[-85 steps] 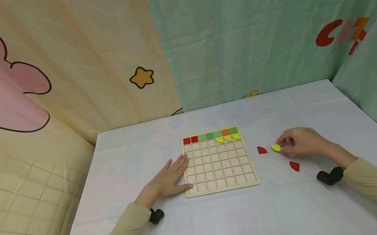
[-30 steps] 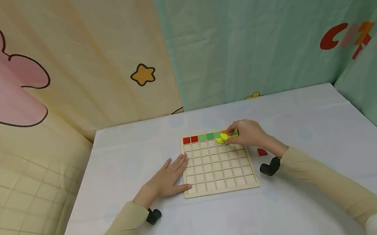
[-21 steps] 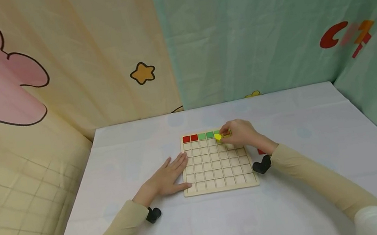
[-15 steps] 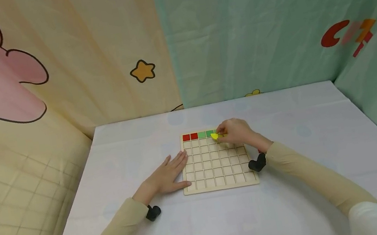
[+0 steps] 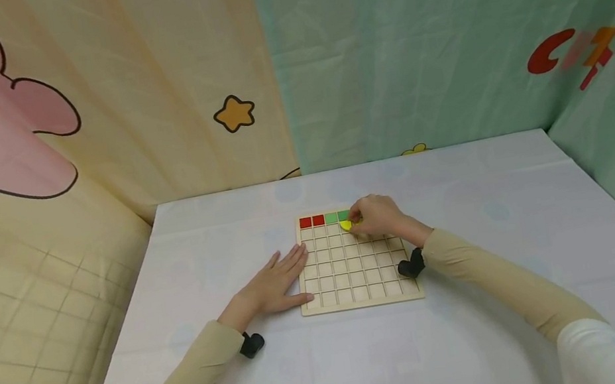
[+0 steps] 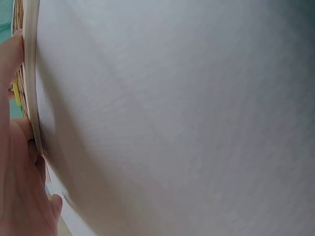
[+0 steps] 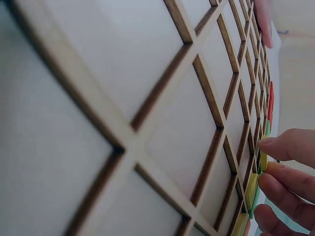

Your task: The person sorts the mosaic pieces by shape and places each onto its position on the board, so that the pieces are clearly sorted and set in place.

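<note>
A wooden grid board [image 5: 361, 303] lies on the white table. My left hand [image 5: 274, 283] is spread flat at its left side, fingertips and thumb resting on the edge; in the left wrist view that hand [image 6: 22, 172] is right at the board's rim [image 6: 30, 64]. My right hand [image 5: 379, 215] pinches a yellow quarter-circle tile [image 5: 346, 226] between thumb and finger over the second row, fourth column. The right wrist view shows this tile [image 7: 264, 153] standing at the thumb tip, with another yellow tile [image 7: 252, 189] lying in the grid just beside it.
Red square tiles [image 5: 311, 221] and green ones [image 5: 337, 217] fill the top row's left part; my right hand covers the rest of that row. Small black devices sit at my left wrist [image 5: 252, 344] and right wrist [image 5: 411, 264]. Printed curtains [image 5: 382, 52] hang behind the table.
My right hand has picked the yellow tile off the table at the right and carried it left to the board's second row. Red quarter pieces are now hidden behind my right arm. Left hand stays put.
</note>
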{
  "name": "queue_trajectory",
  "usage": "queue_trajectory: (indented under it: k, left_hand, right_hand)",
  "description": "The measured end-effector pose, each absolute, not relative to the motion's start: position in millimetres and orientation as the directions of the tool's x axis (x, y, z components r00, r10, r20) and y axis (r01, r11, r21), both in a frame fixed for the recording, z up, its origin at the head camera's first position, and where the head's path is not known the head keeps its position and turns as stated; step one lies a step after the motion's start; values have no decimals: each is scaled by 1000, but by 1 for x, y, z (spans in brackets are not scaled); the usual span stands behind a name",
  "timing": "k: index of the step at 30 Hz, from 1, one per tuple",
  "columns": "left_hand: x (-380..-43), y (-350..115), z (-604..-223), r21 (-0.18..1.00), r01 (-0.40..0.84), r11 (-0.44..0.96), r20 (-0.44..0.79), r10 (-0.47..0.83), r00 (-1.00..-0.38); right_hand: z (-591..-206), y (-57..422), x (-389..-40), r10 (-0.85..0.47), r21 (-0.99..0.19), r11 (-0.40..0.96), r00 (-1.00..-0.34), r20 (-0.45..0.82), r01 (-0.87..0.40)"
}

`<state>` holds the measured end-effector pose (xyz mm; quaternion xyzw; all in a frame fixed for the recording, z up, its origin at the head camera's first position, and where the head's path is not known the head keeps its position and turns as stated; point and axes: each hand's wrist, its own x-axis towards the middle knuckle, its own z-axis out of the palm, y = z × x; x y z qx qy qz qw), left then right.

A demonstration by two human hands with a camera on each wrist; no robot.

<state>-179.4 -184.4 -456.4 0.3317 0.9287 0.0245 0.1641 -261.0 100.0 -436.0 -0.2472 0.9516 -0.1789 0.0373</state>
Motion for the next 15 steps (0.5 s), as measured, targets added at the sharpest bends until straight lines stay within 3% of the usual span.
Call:
queue_trajectory:
  k: [15]
  left_hand:
    - [-180, -183, -456, 146, 601, 785, -308, 614, -727]
  right_hand:
    - [-439, 100, -262, -491, -361, 807, -871, 28, -467]
